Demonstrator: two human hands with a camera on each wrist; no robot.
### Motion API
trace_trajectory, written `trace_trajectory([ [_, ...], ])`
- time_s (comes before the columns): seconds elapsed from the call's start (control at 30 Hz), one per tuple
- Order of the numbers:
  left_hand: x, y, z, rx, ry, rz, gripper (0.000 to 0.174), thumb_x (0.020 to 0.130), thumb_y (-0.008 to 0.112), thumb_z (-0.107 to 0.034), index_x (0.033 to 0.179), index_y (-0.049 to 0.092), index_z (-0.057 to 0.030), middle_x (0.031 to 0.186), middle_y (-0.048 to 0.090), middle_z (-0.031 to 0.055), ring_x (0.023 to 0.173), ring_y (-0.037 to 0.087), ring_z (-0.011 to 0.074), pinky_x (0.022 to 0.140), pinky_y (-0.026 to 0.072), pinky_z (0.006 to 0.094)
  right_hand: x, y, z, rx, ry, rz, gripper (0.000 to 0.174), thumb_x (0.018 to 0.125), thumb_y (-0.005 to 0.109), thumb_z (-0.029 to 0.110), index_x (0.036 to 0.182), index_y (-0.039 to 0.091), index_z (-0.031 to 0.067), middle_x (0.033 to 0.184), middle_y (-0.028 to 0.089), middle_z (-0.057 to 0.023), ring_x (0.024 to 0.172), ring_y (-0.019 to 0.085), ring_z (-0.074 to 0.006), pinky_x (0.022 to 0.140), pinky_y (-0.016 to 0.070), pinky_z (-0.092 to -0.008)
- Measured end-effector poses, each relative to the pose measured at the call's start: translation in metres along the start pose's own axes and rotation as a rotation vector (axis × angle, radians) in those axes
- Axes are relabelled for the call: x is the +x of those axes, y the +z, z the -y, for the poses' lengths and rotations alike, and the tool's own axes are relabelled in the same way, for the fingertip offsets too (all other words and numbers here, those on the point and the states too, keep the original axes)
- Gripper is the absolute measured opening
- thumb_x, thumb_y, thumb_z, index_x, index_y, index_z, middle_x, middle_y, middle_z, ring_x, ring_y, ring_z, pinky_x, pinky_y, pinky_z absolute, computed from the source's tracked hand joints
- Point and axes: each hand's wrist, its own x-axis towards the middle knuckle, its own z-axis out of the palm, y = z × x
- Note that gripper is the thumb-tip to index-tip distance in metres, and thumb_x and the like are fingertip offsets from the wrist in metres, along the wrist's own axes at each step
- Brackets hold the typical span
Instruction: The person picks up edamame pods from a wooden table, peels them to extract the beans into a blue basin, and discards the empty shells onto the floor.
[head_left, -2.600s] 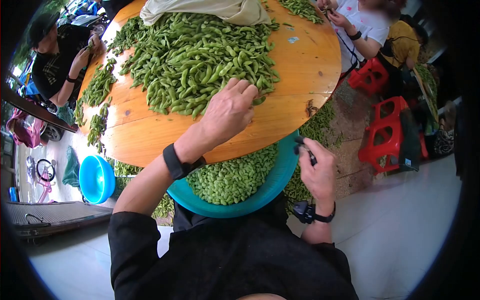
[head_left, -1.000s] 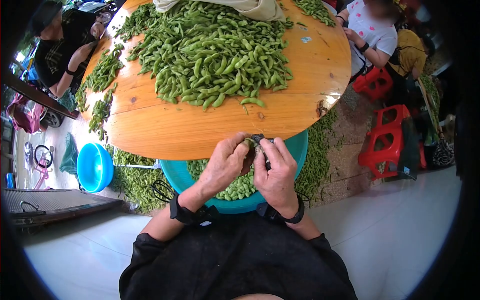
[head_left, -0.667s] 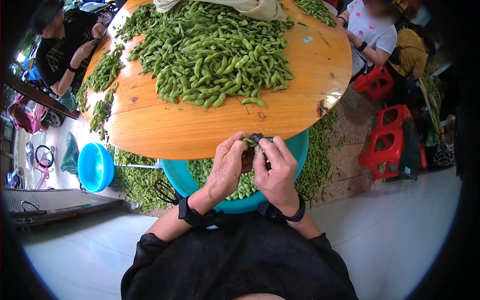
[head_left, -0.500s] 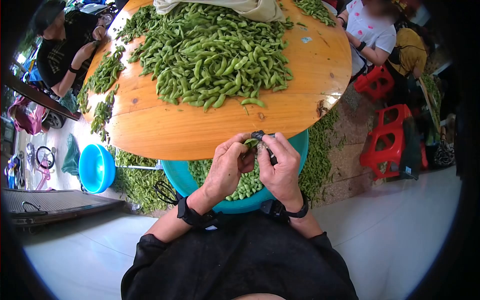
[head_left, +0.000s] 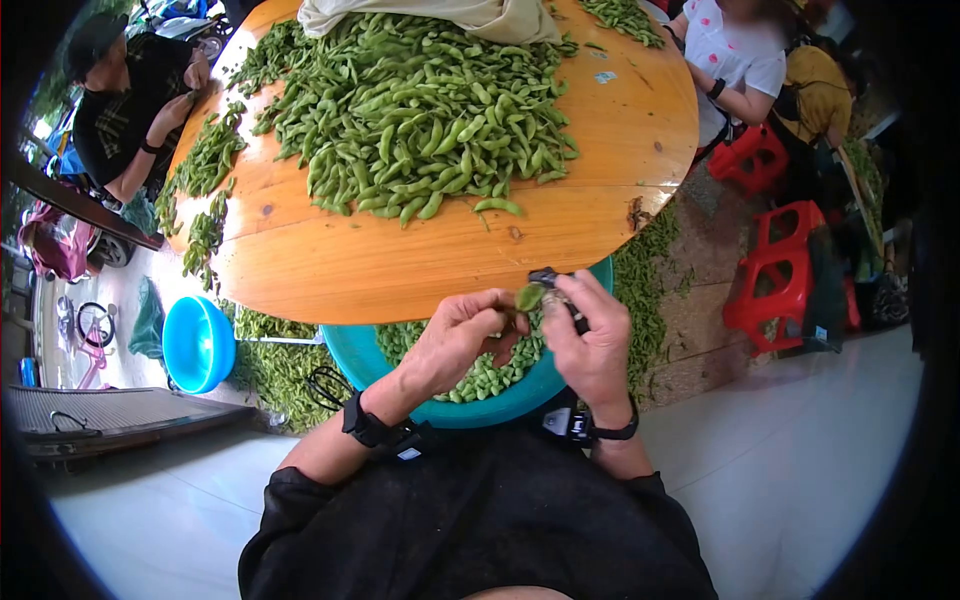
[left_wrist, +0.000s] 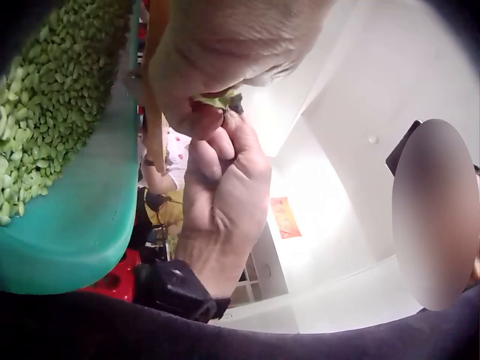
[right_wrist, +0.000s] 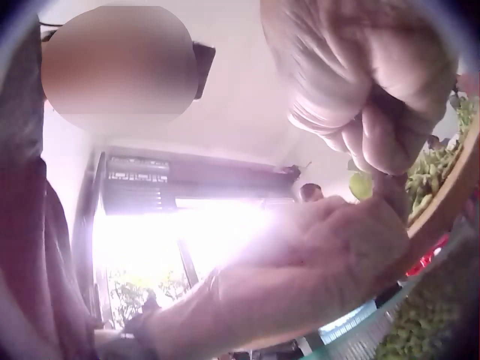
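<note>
Over the basin's far side, both hands meet at one green edamame pod (head_left: 529, 297). My right hand (head_left: 592, 335) pinches it, with black coverings (head_left: 543, 276) showing at the fingertips. From the other side my left hand (head_left: 460, 340) holds the pod's near end between curled thumb and fingers. The left wrist view shows a pale green bit of the pod (left_wrist: 219, 97) between the two hands; the right wrist view shows its rounded green side (right_wrist: 361, 185). Below, a teal basin (head_left: 350, 365) holds many shelled green beans (head_left: 490, 378), partly hidden by the hands.
A big heap of edamame pods (head_left: 430, 130) lies on the round wooden table (head_left: 350, 265), under a pale cloth sack (head_left: 430, 15). Pods litter the floor (head_left: 285, 385). A blue basin (head_left: 198, 345) stands left, red stools (head_left: 775, 280) right. People sit at both sides.
Earlier my left hand reached to the heap and my right hung apart at the basin's right rim. Both then met over the basin; lately my right hand has shifted right with the pod.
</note>
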Motion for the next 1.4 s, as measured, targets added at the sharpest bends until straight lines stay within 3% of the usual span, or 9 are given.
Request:
trace_trajectory([
  [0.2,-0.010,-0.004,-0.046,0.995,0.209,0.303,0.017,0.091,0.061,-0.013,0.098,0.071,-0.0015,0.089,0.073,0.0148,0.088,0.071,0.0277,0.077,0.0545,0.0372,-0.006,-0.087,-0.008,-0.349,0.115,-0.013,0.015,0.086,0.061,-0.002,0.100,0.064,-0.0057,0.077,0.060,-0.0134,0.059,0.059,-0.0216,0.055,0.0437,-0.0313],
  [0.27,0.008,-0.002,-0.064,1.264,0.409,0.009,0.019,0.088,0.062,-0.007,0.104,0.071,-0.0005,0.088,0.071,0.0147,0.077,0.068,0.0296,0.074,0.0534,0.0385,-0.014,-0.118,-0.016,-0.725,0.133,0.036,0.021,0.084,0.060,0.000,0.104,0.064,-0.0047,0.087,0.063,-0.0224,0.073,0.063,-0.0383,0.064,0.0485,-0.0409],
  [0.33,0.047,-0.018,-0.066,1.448,0.714,-0.170,0.020,0.084,0.062,-0.005,0.102,0.070,0.0007,0.088,0.066,0.0156,0.079,0.064,0.0347,0.074,0.0517,0.0420,-0.015,-0.116,-0.013,-0.693,0.112,-0.002,0.022,0.085,0.060,0.000,0.106,0.063,-0.0047,0.087,0.064,-0.0217,0.075,0.064,-0.0368,0.066,0.0492,-0.0394],
  [0.53,0.089,-0.025,-0.067,1.754,0.732,-0.206,0.020,0.084,0.062,-0.006,0.103,0.066,0.0010,0.095,0.056,0.0154,0.088,0.060,0.0359,0.078,0.0493,0.0439,-0.009,-0.090,-0.015,-0.586,0.082,-0.109,0.022,0.086,0.059,-0.003,0.107,0.063,-0.0052,0.089,0.064,-0.0208,0.075,0.064,-0.0342,0.067,0.0502,-0.0372],
  [0.77,0.079,-0.014,-0.073,1.376,0.803,-0.295,0.018,0.088,0.064,-0.008,0.104,0.065,0.0005,0.088,0.058,0.0104,0.077,0.061,0.0254,0.070,0.0502,0.0363,0.011,-0.037,-0.014,-0.227,0.057,-0.077,0.018,0.087,0.059,-0.002,0.104,0.065,-0.0058,0.080,0.065,-0.0135,0.065,0.062,-0.0196,0.060,0.0485,-0.0294],
  [0.9,0.046,-0.007,-0.070,0.930,0.363,-0.160,0.016,0.094,0.065,-0.012,0.102,0.062,0.0010,0.073,0.061,0.0028,0.061,0.056,0.0092,0.054,0.0439,0.0244,0.020,-0.005,-0.009,0.458,0.435,0.048,0.025,0.095,0.055,0.004,0.117,0.062,-0.0082,0.070,0.053,0.0013,0.053,0.043,-0.0014,0.046,0.0338,-0.0200],
  [1.07,0.010,-0.006,-0.042,0.517,0.244,-0.212,0.012,0.097,0.062,-0.011,0.098,0.056,-0.0007,0.074,0.062,0.0021,0.057,0.055,0.0052,0.048,0.0394,0.0199,0.021,0.018,-0.013,0.849,0.544,0.220,0.026,0.098,0.053,0.003,0.121,0.058,-0.0090,0.065,0.041,0.0064,0.052,0.035,-0.0022,0.046,0.0272,-0.0207],
  [1.33,0.005,-0.018,-0.005,0.679,0.595,-0.331,0.013,0.092,0.068,-0.008,0.092,0.057,-0.0009,0.075,0.064,0.0047,0.056,0.058,0.0089,0.048,0.0440,0.0215,0.015,0.022,-0.006,0.771,0.554,0.259,0.025,0.099,0.052,0.004,0.119,0.059,-0.0077,0.064,0.041,0.0064,0.052,0.034,-0.0028,0.047,0.0277,-0.0206],
  [1.4,0.001,-0.018,-0.009,0.135,0.333,-0.207,0.013,0.093,0.068,-0.009,0.092,0.056,-0.0035,0.076,0.064,0.0062,0.051,0.057,0.0119,0.043,0.0413,0.0223,0.014,0.020,-0.006,0.697,0.468,0.288,0.023,0.098,0.053,0.004,0.117,0.060,-0.0068,0.064,0.042,0.0061,0.052,0.035,-0.0028,0.047,0.0285,-0.0204],
])
